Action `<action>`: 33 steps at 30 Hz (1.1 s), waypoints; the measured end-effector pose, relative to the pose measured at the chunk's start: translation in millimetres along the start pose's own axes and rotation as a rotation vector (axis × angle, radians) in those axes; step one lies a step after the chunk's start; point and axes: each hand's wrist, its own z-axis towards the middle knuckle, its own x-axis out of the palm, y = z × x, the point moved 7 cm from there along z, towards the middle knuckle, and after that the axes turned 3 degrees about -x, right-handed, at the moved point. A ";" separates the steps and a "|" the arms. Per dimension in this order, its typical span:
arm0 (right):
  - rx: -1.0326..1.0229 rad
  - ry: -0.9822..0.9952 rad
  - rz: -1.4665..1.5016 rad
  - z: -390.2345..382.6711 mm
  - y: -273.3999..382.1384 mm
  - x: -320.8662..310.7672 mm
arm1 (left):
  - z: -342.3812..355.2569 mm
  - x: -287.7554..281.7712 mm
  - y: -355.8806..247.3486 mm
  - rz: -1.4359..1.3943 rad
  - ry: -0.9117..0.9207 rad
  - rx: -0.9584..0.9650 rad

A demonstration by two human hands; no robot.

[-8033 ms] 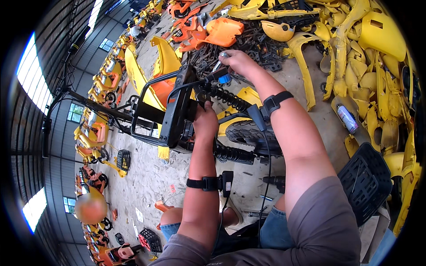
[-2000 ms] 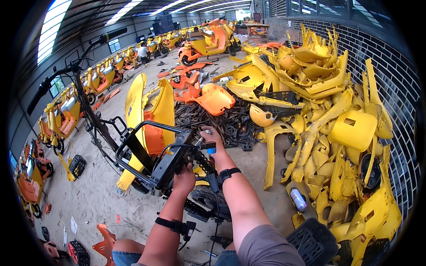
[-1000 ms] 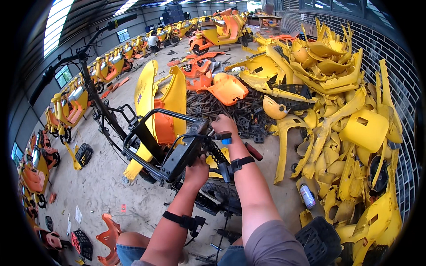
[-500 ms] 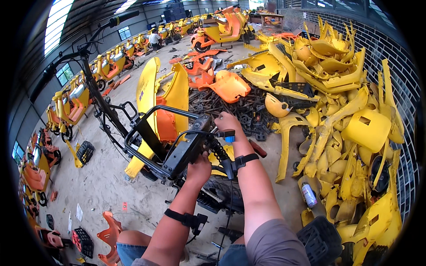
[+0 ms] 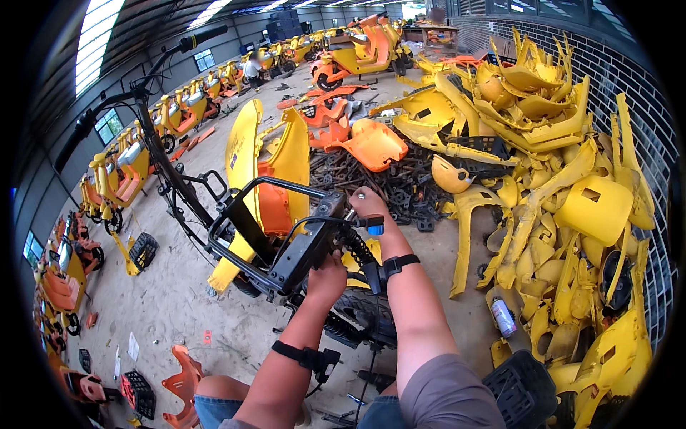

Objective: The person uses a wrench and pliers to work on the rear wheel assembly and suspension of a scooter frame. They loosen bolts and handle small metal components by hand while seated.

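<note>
A partly stripped scooter frame (image 5: 304, 259) of black metal tubing stands in front of me, its handlebar (image 5: 206, 36) at the upper left. My right hand (image 5: 369, 203) is closed round a shiny metal tool (image 5: 350, 215) at the rear end of the frame; its exact kind is mostly hidden by my fingers. Just below, my left hand (image 5: 328, 277) has its fingers curled against the frame's underside, and whatever they hold is hidden. A black coil shock absorber (image 5: 357, 247) sits between my forearms. Yellow body panels (image 5: 243, 146) stand beyond the frame.
Yellow plastic panels (image 5: 593, 207) are heaped on the right along the brick wall. Dark metal parts (image 5: 400, 186) and an orange panel (image 5: 375, 145) lie beyond my hands. Rows of scooters (image 5: 189, 111) line the left, with a person (image 5: 252, 70) far back. A spray can (image 5: 503, 317) lies right.
The view has shifted slightly, so the scene sits a little right and lower. My right fist has turned a little, showing more of the metal tool. My left hand stays under the frame.
</note>
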 end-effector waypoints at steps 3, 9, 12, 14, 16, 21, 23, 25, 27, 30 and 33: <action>-0.006 -0.056 -0.450 -23.4 40.2 -16.3 | -1.3 -5.4 2.8 0.016 0.117 -0.078; -0.008 -0.051 0.519 -9.0 -26.8 1.2 | -0.8 2.5 -2.5 0.032 0.106 -0.006; -0.002 -0.095 1.005 -0.4 -40.8 25.0 | 0.1 6.7 2.8 0.127 0.020 0.080; 0.036 -0.090 0.934 3.5 -42.8 35.1 | -2.8 1.3 0.0 0.076 -0.057 0.130; 0.076 -0.010 0.601 6.5 -40.3 37.0 | -4.3 -4.2 2.6 0.085 -0.054 0.124; -0.055 -0.053 0.015 24.7 -65.9 7.3 | -2.5 -0.4 -6.1 0.011 -0.096 0.137; -0.185 -0.168 -0.102 15.1 -39.8 0.0 | -2.8 5.1 -8.9 0.313 -0.181 0.242; -0.269 -0.277 -0.077 -0.6 -4.6 -8.0 | -6.2 8.7 -10.0 0.508 -0.221 0.310; -0.202 -0.264 -0.011 -7.3 9.2 -11.0 | -4.8 11.9 -9.5 0.495 -0.194 0.302; -0.206 -0.194 -0.201 -18.9 42.0 -15.8 | -4.3 5.0 -4.3 0.317 -0.195 0.267; -0.269 -0.140 -0.479 -25.3 72.4 -25.3 | 2.3 -1.8 -7.1 -0.051 -0.082 0.036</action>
